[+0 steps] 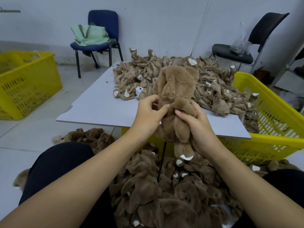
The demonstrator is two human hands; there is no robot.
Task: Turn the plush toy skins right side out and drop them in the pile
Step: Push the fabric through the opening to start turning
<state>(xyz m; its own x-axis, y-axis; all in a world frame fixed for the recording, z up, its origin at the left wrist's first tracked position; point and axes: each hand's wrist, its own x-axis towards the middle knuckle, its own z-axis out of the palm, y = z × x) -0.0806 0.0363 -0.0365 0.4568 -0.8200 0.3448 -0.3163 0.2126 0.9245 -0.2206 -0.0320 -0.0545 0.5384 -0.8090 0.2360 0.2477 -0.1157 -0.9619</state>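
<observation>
Both hands hold the furry brown toy skin (176, 89) up over the bench (98, 106). Left hand (148, 112) fingers pinch it, right hand (196, 127) fingers wrap its middle. Maybe an arm/leg is tucked inside; pulling hard could rip a seam.

Brown plush toy skin (176, 89), fur side out, upright between left hand (148, 112) and right hand (197, 129); fur-out pile (164, 195) below hands; inside-out heap (213, 86) beyond.
</observation>
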